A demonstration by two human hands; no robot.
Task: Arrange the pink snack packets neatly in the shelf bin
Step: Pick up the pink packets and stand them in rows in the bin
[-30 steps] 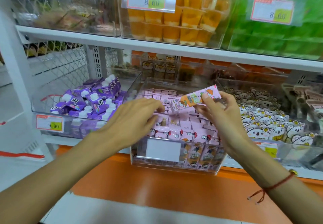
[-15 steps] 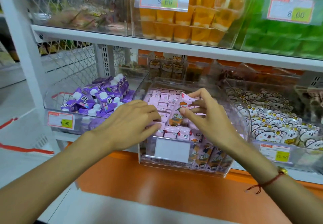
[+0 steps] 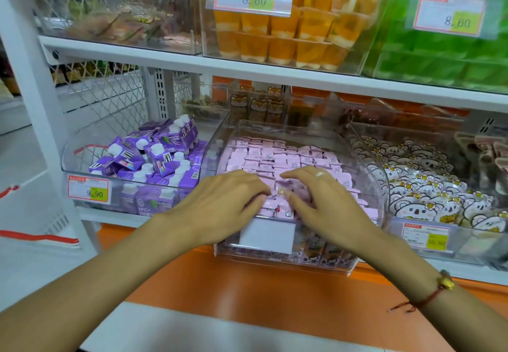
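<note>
Since the earlier frames, the single pink-and-orange packet once held up by the right hand (image 3: 327, 203) has been brought down into the clear plastic shelf bin (image 3: 368, 170), and both hands have been lowered flat onto the pile. The left hand (image 3: 220, 204) is laid palm down over the front of the pink snack packets (image 3: 275, 156), its fingers (image 3: 254, 186) held close together and slightly bent, the tips touching the packets at the middle of the bin. The right hand is placed just beside it, palm down, with its fingers (image 3: 298, 174) a little spread and lightly curved over the packets; a pale ring is seen on one of them. Whether any packet is pinched under either hand cannot be told, since the fingertips are hidden against the pile. The two hands are nearly touching at the fingertips. A red string bracelet (image 3: 428, 296) with a gold bead is worn on the right wrist.

The pink packets are stacked in rows filling the bin, which is set at the front of the lower white shelf (image 3: 110, 217), above an orange ledge (image 3: 247, 288). A blank white label (image 3: 266, 234) is fixed to the bin's front. Purple cartons with white caps (image 3: 154, 156) are heaped in the clear bin to the left, and white koala-faced packets (image 3: 428, 189) are piled in the bin to the right. Orange jelly cups (image 3: 297, 38) are stacked on the shelf above.
</note>
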